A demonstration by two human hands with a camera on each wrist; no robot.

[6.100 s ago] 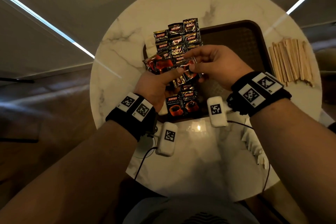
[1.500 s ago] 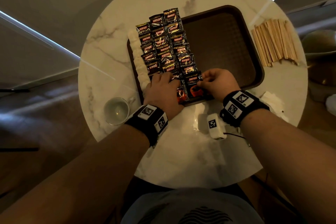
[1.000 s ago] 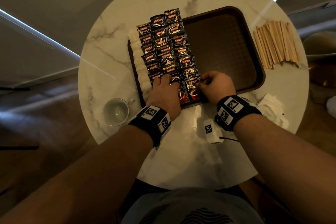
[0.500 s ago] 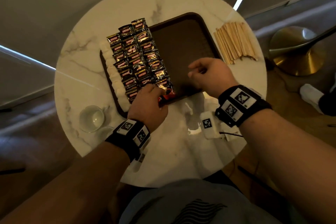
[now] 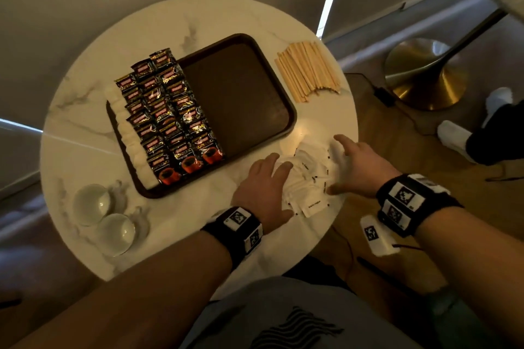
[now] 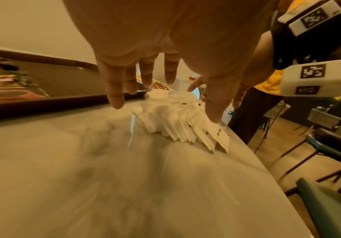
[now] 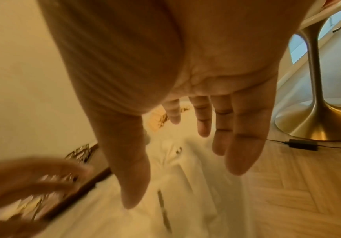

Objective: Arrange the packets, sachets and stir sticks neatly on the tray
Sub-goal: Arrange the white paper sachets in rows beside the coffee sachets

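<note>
Here, the round tabletop [image 5: 175, 235] holds a brown tray [image 5: 241, 93] with dark packets [image 5: 170, 119] in rows. Sticks [image 5: 309, 71] lie beside it, pointing away. Both hands, left [image 5: 263, 187] and right [image 5: 360, 167], reach flat with loose, spread fingers over the white sachets [image 5: 309, 178], holding nothing. The left wrist view shows the sachets fanned out.

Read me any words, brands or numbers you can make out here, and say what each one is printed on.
"SUPREMO": on the dark coffee packets lined up on the tray.
Red band at each packet's top: brand too small to read.
White sachets: dark print, too small to read.
Wristband tags: square code patterns, no words.
</note>
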